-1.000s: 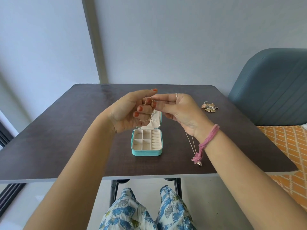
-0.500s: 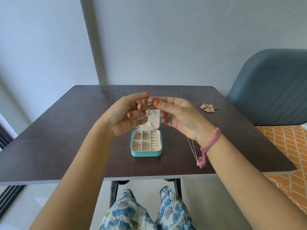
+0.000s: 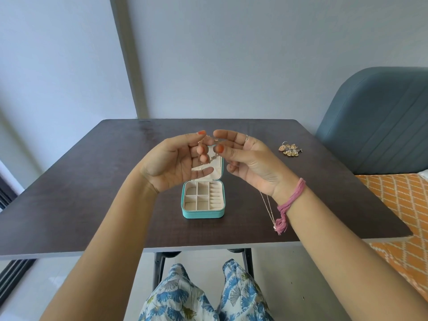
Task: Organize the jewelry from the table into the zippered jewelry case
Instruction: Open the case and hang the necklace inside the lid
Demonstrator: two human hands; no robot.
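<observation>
A teal zippered jewelry case (image 3: 203,213) lies open in the middle of the dark table (image 3: 92,193), its lid upright and its cream compartments showing nothing inside. Above the lid, my left hand (image 3: 172,163) and my right hand (image 3: 249,159) pinch a thin gold bracelet (image 3: 209,150) between their fingertips. The chain loops down in front of the lid. A fine necklace (image 3: 268,208) with a small pendant lies on the table under my right wrist. A cluster of gold earrings (image 3: 289,149) sits at the far right of the table.
A blue-grey padded chair (image 3: 379,121) stands to the right of the table, with an orange patterned cover (image 3: 398,205) below it. My knees in blue floral fabric (image 3: 203,295) are under the table's front edge. A grey wall is behind.
Both hands stay raised over the case lid with the bracelet. The fingers have shifted and spread a little, and the chain hangs lower between them.
</observation>
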